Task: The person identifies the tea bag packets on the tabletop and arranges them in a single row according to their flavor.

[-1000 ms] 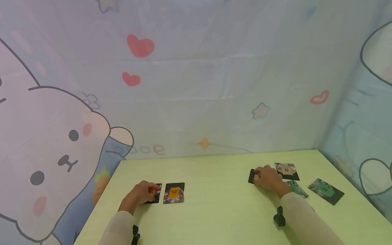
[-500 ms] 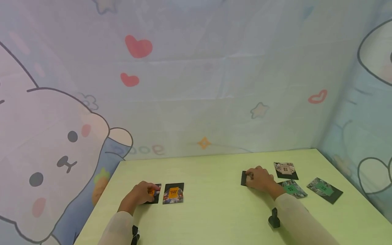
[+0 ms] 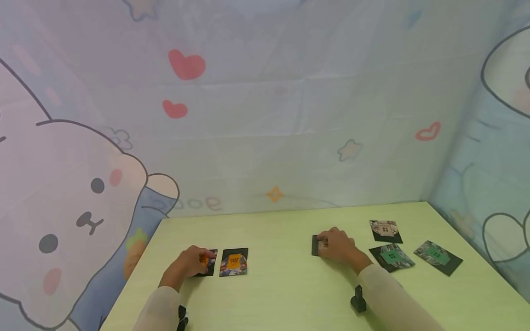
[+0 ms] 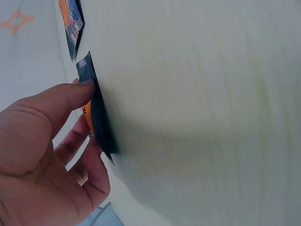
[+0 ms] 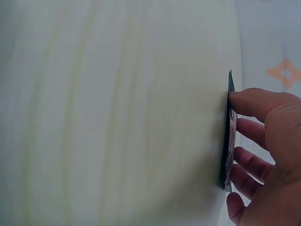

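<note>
On the left of the table, my left hand (image 3: 189, 263) holds a flat dark sachet with an orange label (image 3: 211, 267), thumb at one edge and fingers along the other. The left wrist view shows the sachet's dark side (image 4: 99, 122) close over the tabletop. A second orange-labelled sachet (image 3: 233, 262) lies just to its right. Right of centre, my right hand (image 3: 340, 247) grips a dark sachet with a beige label (image 3: 315, 245), partly hidden by the fingers. In the right wrist view the thumb presses one end of this sachet (image 5: 229, 141) and fingertips meet its printed face.
At the right of the pale yellow-green table (image 3: 273, 299) lie a beige-labelled sachet (image 3: 386, 230) and two green-labelled sachets, one nearer the hand (image 3: 391, 257) and one farther right (image 3: 438, 257). A printed cloth (image 3: 265, 115) hangs behind the table.
My right hand has moved left across the table with the beige-labelled sachet, away from the other sachets, uncovering the nearer green-labelled one. The left hand has kept its place and hold.
</note>
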The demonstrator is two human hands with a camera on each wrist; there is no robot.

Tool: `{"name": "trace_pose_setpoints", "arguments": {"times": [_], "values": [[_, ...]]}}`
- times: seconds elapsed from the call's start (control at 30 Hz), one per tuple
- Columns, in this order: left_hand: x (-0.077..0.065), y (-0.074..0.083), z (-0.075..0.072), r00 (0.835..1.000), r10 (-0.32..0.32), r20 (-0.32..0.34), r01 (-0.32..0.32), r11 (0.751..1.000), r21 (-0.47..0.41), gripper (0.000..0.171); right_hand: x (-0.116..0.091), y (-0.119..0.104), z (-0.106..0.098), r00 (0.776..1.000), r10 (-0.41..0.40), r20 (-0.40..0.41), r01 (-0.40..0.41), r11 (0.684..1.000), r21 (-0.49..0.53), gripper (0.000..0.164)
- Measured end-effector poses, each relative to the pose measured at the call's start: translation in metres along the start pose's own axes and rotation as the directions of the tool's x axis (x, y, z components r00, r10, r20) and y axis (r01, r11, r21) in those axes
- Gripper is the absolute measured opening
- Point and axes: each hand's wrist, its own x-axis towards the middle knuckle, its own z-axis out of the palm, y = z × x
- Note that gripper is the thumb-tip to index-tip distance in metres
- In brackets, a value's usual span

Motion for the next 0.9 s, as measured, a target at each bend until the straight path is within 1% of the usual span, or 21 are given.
{"name": "trace_pose_setpoints", "arguments": {"times": [0.27,0.47,0.73,0.9], "values": [[0.002,-0.003,0.002,1.000,0.010,0.000,-0.010,1.000,0.011,0.042,-0.002,-0.026,0.007,1.000,-0.024,0.005,0.024,0.999,0.032,0.039],[0.004,-0.003,0.002,1.000,0.000,0.002,0.000,1.000,0.007,0.042,-0.002,-0.042,0.014,0.999,-0.047,-0.001,0.047,0.998,0.045,0.039],[0.001,-0.001,0.002,1.000,-0.006,-0.002,0.006,1.000,0.001,0.042,0.000,-0.062,0.024,0.997,-0.073,-0.003,0.073,0.996,0.057,0.036],[0.000,0.001,0.000,1.000,-0.008,0.001,0.008,1.000,0.002,0.043,0.001,-0.073,0.031,0.994,-0.112,-0.004,0.112,0.992,0.055,0.037]]}}
